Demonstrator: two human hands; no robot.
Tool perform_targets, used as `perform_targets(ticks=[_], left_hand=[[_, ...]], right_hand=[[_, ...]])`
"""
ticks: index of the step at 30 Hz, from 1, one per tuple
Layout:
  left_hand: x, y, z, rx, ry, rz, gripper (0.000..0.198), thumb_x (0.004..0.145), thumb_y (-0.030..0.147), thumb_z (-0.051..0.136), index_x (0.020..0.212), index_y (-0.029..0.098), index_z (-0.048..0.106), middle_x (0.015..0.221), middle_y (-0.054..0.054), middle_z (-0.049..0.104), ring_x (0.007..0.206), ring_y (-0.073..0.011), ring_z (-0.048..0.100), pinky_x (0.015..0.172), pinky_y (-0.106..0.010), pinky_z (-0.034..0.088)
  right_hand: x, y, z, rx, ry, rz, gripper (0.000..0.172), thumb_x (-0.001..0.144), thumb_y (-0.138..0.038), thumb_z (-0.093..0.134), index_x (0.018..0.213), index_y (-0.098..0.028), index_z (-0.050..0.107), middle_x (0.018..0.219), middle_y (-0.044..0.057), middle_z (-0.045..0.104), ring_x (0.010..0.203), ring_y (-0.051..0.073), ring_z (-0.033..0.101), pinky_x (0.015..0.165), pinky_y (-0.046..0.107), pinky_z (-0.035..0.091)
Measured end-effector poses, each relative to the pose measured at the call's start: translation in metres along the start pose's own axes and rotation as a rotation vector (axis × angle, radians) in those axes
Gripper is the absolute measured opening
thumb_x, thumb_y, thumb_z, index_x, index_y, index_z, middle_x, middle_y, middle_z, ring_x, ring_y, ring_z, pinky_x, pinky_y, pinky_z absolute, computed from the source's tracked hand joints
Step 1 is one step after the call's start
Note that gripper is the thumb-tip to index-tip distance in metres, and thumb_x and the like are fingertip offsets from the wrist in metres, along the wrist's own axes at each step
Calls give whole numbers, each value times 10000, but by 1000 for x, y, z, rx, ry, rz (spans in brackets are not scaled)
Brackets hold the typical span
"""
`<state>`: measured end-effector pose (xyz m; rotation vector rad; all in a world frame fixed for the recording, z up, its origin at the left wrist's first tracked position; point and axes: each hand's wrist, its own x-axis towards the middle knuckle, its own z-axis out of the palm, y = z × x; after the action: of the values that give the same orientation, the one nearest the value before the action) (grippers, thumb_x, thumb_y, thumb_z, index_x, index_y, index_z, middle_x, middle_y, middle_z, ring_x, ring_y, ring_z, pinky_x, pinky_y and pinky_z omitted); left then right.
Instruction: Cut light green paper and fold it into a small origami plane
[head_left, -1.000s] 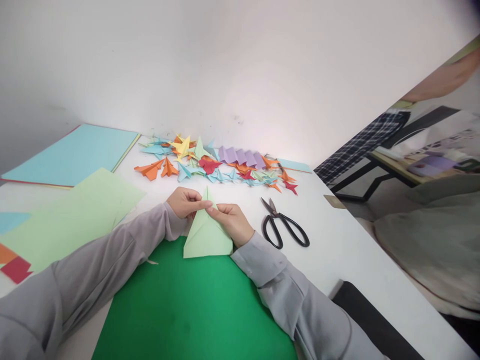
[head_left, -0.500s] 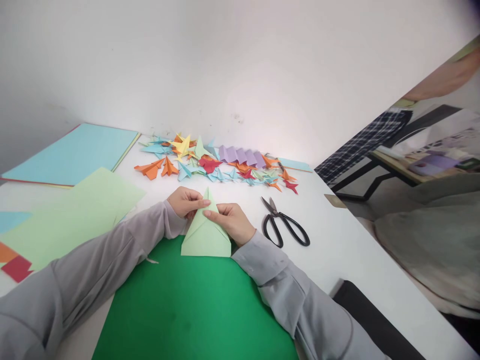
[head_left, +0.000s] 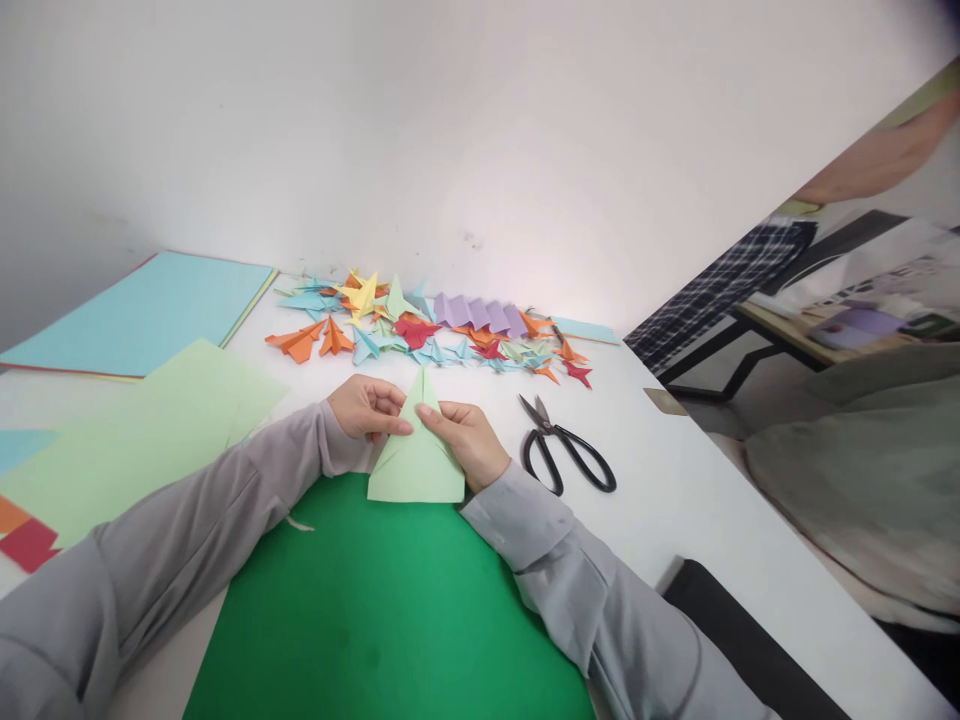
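A pale green folded paper [head_left: 417,466], pointed like a tall triangle, lies on the white table [head_left: 675,480] at the far edge of a dark green sheet [head_left: 382,610]. My left hand [head_left: 365,405] pinches its left upper edge with curled fingers. My right hand [head_left: 469,438] presses on its right upper edge, fingers closed along the fold. Both wrists wear grey sleeves.
Black scissors [head_left: 564,457] lie just right of my right hand. Several small folded paper shapes [head_left: 427,327] sit in a row by the wall. Light green [head_left: 150,430] and blue [head_left: 142,312] sheets lie left. Another person's arm [head_left: 877,160] shows at far right.
The folded paper has shifted slightly away from me and both hands slid a little along its upper edges.
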<state>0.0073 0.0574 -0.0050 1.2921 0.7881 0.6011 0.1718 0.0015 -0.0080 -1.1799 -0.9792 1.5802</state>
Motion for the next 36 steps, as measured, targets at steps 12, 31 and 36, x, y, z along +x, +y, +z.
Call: perform_targets(ticks=[12, 31, 36], left_hand=[[2, 2, 3, -78, 67, -26, 619, 312, 430, 872, 778, 90, 649, 483, 6, 641, 367, -110, 557, 334, -190, 437], [-4, 2, 5, 107, 242, 52, 372, 520, 421, 800, 664, 116, 643, 269, 69, 452, 190, -50, 318, 223, -158, 189], [-7, 2, 5, 79, 294, 169, 688, 583, 372, 770, 1167, 62, 578, 392, 51, 567, 238, -64, 400, 262, -163, 298]], right_hand=[[-1, 0, 2, 36, 57, -89, 372, 484, -454, 817, 536, -165, 589, 478, -33, 593, 414, 97, 508, 436, 227, 396], [9, -5, -12, 61, 358, -306, 308, 581, -454, 761, 674, -174, 672, 567, 1, 624, 534, 161, 557, 549, 314, 463], [3, -11, -22, -567, 488, -928, 179, 817, -347, 571, 856, -253, 719, 908, 48, 656, 873, 203, 572, 786, 364, 454]])
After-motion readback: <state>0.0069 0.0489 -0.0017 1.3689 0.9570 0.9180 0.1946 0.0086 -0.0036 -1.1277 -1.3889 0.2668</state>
